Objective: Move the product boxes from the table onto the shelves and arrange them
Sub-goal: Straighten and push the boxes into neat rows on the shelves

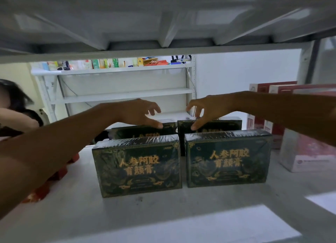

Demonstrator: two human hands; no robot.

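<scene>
On the grey, matte shelf board [163, 215], under the ribbed metal underside of the next shelf [163, 24], four flat rectangular product boxes stood upright in two rows, all dark green with gold characters and ornate gold borders, wrapped in glossy, wrinkled plastic film. The front left box [138, 168] and front right box [227, 161] stood side by side with a narrow gap between them, faces toward the camera. Just behind them stood the back left box [138, 132] and back right box [223, 126], mostly hidden by the front pair. Both arms reached over the front row to the back one. The left hand [138, 111] hovered above the back left box, its thumb stretched out with the tip touching that box's top edge, its fingers spread and loosely curled in the air, clasping nothing. The right hand [209, 108] mirrored it above the back right box, thumb tip on the top edge, fingers apart and hanging loose, holding nothing. Red-and-white cartons [272, 90] stood on the shelf to the right, and red packs [58, 173] lay at the left under the forearm. A white shelving unit [127, 93] stood beyond.
</scene>
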